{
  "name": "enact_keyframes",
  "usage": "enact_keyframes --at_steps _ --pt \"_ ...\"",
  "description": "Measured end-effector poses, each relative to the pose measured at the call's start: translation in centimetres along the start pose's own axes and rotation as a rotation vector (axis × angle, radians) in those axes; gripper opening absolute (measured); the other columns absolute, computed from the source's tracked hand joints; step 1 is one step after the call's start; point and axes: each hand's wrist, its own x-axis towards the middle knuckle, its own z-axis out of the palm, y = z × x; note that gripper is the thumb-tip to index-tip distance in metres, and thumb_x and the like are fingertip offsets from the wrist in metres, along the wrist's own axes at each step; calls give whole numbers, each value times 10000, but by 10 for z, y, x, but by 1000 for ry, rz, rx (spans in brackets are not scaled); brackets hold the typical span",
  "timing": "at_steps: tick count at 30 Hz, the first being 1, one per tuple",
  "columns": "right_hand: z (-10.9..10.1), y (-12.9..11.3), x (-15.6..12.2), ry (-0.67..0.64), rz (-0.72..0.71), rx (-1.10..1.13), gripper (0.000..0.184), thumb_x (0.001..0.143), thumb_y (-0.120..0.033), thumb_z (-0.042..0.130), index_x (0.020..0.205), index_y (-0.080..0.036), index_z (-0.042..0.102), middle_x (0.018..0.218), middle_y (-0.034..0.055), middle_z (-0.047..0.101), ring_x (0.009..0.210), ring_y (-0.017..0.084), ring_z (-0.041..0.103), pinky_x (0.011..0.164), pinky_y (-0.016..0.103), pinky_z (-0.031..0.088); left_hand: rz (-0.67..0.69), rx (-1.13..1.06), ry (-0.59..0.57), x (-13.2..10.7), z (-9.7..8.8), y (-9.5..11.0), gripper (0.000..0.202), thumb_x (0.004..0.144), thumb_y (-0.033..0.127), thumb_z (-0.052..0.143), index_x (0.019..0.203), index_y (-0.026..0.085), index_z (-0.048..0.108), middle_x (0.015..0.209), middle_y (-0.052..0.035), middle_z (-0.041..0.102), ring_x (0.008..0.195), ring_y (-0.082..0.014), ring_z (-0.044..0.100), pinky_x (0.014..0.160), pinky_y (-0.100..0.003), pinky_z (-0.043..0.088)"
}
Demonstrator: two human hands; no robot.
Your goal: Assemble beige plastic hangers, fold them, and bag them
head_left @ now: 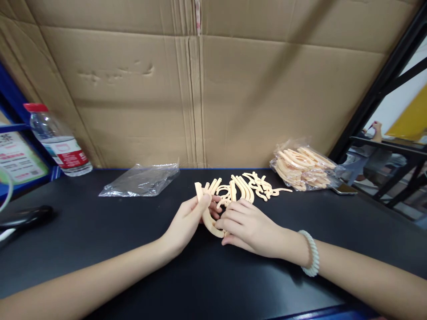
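Corrugated cardboard (pixel 133 89) was stood as a wall beyond both hands, and its foot was met by a black surface (pixel 133 249) on which the forearms were laid inward from either side. Between the hands, just above the near part of the surface, a curved wooden piece (pixel 210 225) was held. By the left hand (pixel 187 221) it was gripped near its upper end, with the thumb pressed along the face and the fingers curled behind. By the right hand (pixel 250 227) its lower end was pinched between bent fingers and thumb; whether a second part was hidden under those fingers could not be told.

The long axis of the piece was tilted: its straight tip was pointed up and away past the left thumb, and its bow was swept down and toward the right fingertips. The lower end was thus nearest the right hand, the tip nearest the left.

Just beyond the right hand, a row of curved wooden slats (pixel 246 190) was laid out, with small scrolled wooden pieces (pixel 263 187) scattered to its right. Farther out beyond the right hand, a plastic bag of wooden pieces (pixel 302 168) was placed beside a phone (pixel 345 190). Beyond the left hand, a flattened clear plastic bag (pixel 142 181) was spread, and well off to its left a water bottle (pixel 68 153) was set. Around the right wrist a pale beaded bracelet (pixel 312 254) was worn.
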Motion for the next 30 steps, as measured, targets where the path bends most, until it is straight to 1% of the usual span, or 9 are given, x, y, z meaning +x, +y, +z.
enact_keyframes --at_steps 3,6,9,12,16,20,23,26,30 --pt "-1 0 1 1 -12 -6 213 978 -357 526 1023 -158 587 998 71 615 986 204 517 837 338 414 40 122 -11 -2 3 4 398 817 487 652 1005 136 672 771 -26 638 758 -182 588 722 -282 479" --pt "-2 -1 2 28 -33 -34 208 964 -343 553 996 -143 600 1008 78 618 989 203 531 845 335 440 87 217 -32 -3 3 7 340 845 476 611 868 142 668 783 -28 631 794 -191 576 746 -279 457" --pt "-1 -1 3 62 -62 -87 143 964 -268 555 1001 -142 611 1047 91 623 1018 198 544 862 330 464 121 254 -26 -2 2 5 324 849 459 608 744 153 618 725 -8 594 727 -167 540 710 -267 442" --pt "-1 0 2 150 -96 -110 173 967 -150 511 1117 -145 598 1154 101 613 1134 207 515 953 352 453 123 195 -14 -1 1 2 321 847 464 613 746 160 593 720 -1 581 702 -155 528 698 -267 443" --pt "-1 4 0 215 -108 -149 202 962 -127 509 1137 -150 607 1231 119 592 1218 232 483 1015 392 434 76 -10 19 0 -1 -3 347 825 488 636 720 166 561 653 14 551 617 -138 514 618 -261 451" --pt "-1 7 0 252 -102 -197 129 953 -118 514 986 -155 633 1183 95 631 1208 241 491 1001 413 440 45 -85 44 1 -2 -2 355 821 476 647 688 166 538 619 12 549 579 -132 514 589 -256 460" --pt "-3 7 2 288 -80 -206 154 962 -134 494 879 -154 621 1133 98 648 1137 243 526 949 413 453 53 -93 56 1 -2 -1 348 815 460 661 681 162 542 621 10 552 583 -129 516 593 -246 458" --pt "-3 7 2 251 -33 -201 190 978 -152 443 877 -154 604 1079 112 643 1086 243 538 933 433 430 56 -87 61 0 -1 0 341 819 455 655 682 162 547 636 6 556 597 -133 520 605 -250 460" --pt "3 9 1 168 43 -212 187 939 -92 405 892 -153 575 932 91 635 1049 251 527 1009 491 335 75 -29 45 -1 -1 -1 351 813 471 657 683 161 557 654 5 556 625 -137 520 634 -259 464"
